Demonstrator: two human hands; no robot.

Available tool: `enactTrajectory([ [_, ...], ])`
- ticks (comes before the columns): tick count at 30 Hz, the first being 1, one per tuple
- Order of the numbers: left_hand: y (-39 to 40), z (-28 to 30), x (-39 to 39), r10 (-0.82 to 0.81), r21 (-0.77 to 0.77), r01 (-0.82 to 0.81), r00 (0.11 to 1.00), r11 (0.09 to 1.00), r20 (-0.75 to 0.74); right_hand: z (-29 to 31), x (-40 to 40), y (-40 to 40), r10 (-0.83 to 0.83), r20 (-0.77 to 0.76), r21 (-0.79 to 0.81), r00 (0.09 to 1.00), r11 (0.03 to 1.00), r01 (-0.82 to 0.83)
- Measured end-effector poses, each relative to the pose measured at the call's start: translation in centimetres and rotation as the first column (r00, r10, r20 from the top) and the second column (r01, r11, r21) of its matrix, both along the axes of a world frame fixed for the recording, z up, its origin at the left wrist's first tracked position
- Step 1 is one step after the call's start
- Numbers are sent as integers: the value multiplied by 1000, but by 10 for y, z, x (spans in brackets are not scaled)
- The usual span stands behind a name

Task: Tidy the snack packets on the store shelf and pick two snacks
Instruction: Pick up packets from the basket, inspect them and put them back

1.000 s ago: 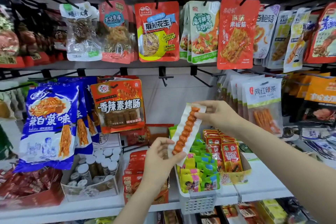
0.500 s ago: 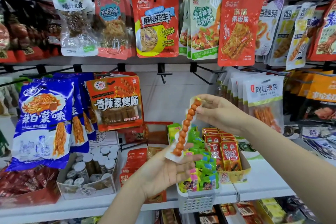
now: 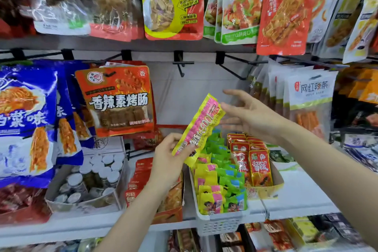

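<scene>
Two bare hands are working at a store shelf: the left hand is pinching the lower end of a yellow-and-pink snack packet, holding it tilted above a white basket of small packets, while the right hand is hovering just right of the packet's top, fingers spread and relaxed.

I saw the white shelf carrying a white basket of small packets, a yellow tray of red sachets, a red carton, and a box of jars.
</scene>
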State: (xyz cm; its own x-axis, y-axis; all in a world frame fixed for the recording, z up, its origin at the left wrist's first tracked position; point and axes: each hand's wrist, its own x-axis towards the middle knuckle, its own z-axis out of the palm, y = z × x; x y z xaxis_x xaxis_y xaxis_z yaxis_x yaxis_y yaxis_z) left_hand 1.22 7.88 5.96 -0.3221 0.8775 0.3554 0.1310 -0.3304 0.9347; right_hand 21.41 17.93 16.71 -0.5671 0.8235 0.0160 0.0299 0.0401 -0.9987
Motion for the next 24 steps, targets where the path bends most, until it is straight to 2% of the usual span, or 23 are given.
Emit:
enactTrajectory([
  [4,26,-7,-10,-75,54,78,996,995,-58,-7,-1,16,37,60,-4,998,999,-37],
  [6,41,-11,-15,-67,54,72,994,996,-83,-8,-2,21,23,75,49,997,998,-27],
  [8,57,-15,-18,-29,45,32,998,998,-64,-8,-3,27,-79,35,158,996,985,73],
  [10,69,-24,-23,53,6,-52,997,999,-62,-6,-2,32,-234,3,304,972,926,222],
  [11,73,-30,-26,101,-11,-103,988,995,-119,-6,0,36,-301,8,368,954,888,277],
  [13,77,-44,-32,139,-17,-153,935,988,-325,-6,4,41,-391,2,415,920,838,355],
  [15,77,-54,-32,102,-15,-127,855,992,-508,-9,9,46,-440,-27,440,898,801,406],
  [17,79,-58,-29,60,-40,-108,783,993,-619,-13,10,50,-462,-34,468,886,776,423],
  [21,81,-59,-25,-32,-146,-89,746,985,-665,-24,5,57,-437,-10,432,900,809,398],
  [24,79,-61,-27,-67,-148,-43,745,988,-664,-28,2,58,-382,-36,408,923,838,363],
])
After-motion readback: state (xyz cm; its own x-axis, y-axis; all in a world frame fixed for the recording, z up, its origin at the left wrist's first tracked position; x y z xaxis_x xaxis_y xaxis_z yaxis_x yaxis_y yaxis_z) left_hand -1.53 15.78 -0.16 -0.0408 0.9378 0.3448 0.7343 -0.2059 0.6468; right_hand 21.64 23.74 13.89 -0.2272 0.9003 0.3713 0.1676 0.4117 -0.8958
